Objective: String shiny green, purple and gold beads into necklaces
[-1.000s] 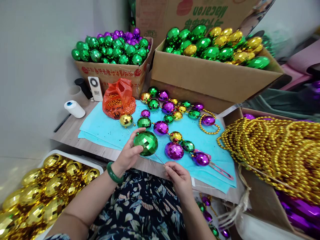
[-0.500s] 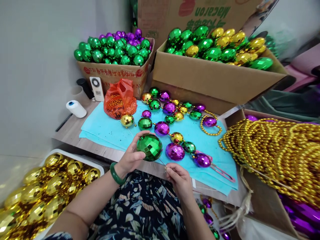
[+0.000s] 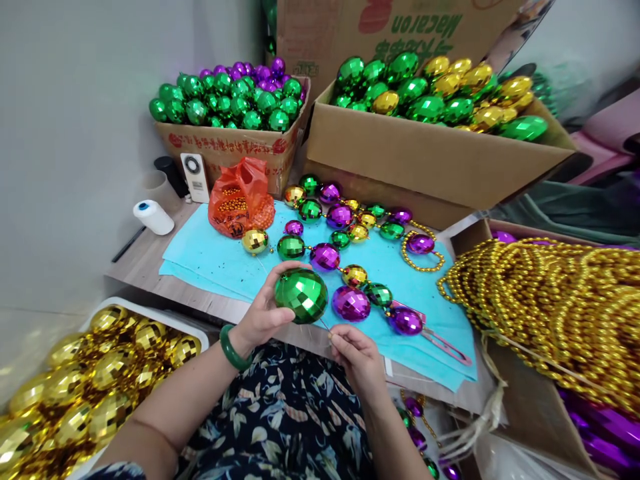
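A large faceted green bead [image 3: 302, 297] is gripped by my left hand [image 3: 267, 310], fingers behind it and thumb on its near side. Below the bead's lower right, my right hand [image 3: 354, 353] pinches a thin needle [image 3: 326, 325] that runs up to the bead; whether its tip is inside cannot be seen. On the blue cloth [image 3: 425, 350] behind lies a string of purple, gold and green beads, with a purple bead [image 3: 351, 303] just right of the green one. A gold bead [image 3: 255, 241] sits farther left, next to a red plastic bag [image 3: 240, 203] of small gold beads.
Two cardboard boxes of shiny balls, a left one [image 3: 230, 147] and a right one [image 3: 430, 160], stand behind the cloth. Gold bead strings [image 3: 550, 313] fill a box at right. A white tub [image 3: 175, 307] of gold balls is at lower left. Pink scissors [image 3: 447, 347] and a thread spool [image 3: 153, 217] lie on the table.
The green bead has shifted very slightly right in my left hand. My right hand stays at almost the same spot, still pinching the needle.
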Tool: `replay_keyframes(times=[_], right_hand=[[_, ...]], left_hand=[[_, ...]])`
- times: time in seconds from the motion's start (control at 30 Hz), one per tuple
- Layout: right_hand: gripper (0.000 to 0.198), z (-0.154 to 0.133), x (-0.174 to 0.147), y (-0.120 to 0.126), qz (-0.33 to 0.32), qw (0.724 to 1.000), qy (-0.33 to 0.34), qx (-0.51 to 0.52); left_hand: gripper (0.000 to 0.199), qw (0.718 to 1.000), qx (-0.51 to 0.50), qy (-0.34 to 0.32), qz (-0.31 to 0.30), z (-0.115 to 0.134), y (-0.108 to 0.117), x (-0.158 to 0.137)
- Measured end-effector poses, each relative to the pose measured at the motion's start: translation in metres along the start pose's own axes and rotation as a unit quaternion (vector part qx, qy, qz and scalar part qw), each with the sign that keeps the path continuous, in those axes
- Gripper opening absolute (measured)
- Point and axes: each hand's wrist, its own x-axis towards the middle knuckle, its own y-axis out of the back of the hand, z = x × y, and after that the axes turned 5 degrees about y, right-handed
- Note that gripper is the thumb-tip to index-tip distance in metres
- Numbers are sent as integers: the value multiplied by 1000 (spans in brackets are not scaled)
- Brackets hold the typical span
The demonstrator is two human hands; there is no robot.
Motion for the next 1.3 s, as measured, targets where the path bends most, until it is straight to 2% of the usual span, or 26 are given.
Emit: replay_keyframes(times=[0.1, 0.2, 0.3, 0.47, 0.63, 0.73, 0.9, 1.0, 1.07, 1.13, 1.2, 1.23, 1.27, 1.3], right_hand=[[27, 2, 1, 3, 0, 1000, 16, -17], [27, 1, 4, 8, -4, 998, 43, -42], [25, -3, 4, 9, -9, 996, 60, -66], [25, -9, 0, 3, 0, 994, 54, -93], [24, -12, 0, 1, 3, 995, 54, -88], [23, -13, 1, 2, 8, 994, 60, -86], [26, -12, -3, -4, 19, 997, 47, -63], [27, -9, -4, -13, 4, 998, 49, -47], [30, -8, -4, -18, 1, 998, 51, -31], [33, -8, -3, -17, 22, 999, 49, -12], [35, -8, 0, -12, 49, 998, 46, -1], [35, -8, 1, -8, 57, 997, 45, 0], [36, -8, 2, -5, 60, 997, 45, -1], [36, -7, 4, -2, 59, 997, 45, -1]], left_hand=[[68, 998, 47, -32, -20, 0, 4, -1], [66, 999, 23, -21, -37, 0, 5, 0], [61, 1000, -10, -1, -14, 1, 6, 2], [66, 1000, 18, 7, -3, 3, 8, 2], [61, 996, -59, 42, 45, 4, 6, 2], [61, 996, -65, 31, 59, 5, 6, 3], [59, 998, -28, 36, 43, -1, 4, 3], [60, 996, 25, 86, 5, -10, -1, -2], [68, 990, 85, 114, -24, -13, -2, -4], [74, 979, 170, 104, -34, -6, 5, -2], [57, 956, 288, 50, 0, 11, 23, 12], [42, 932, 360, 16, 36, 23, 37, 23], [30, 895, 437, -16, 87, 37, 53, 36], [27, 846, 508, -52, 152, 52, 70, 52]])
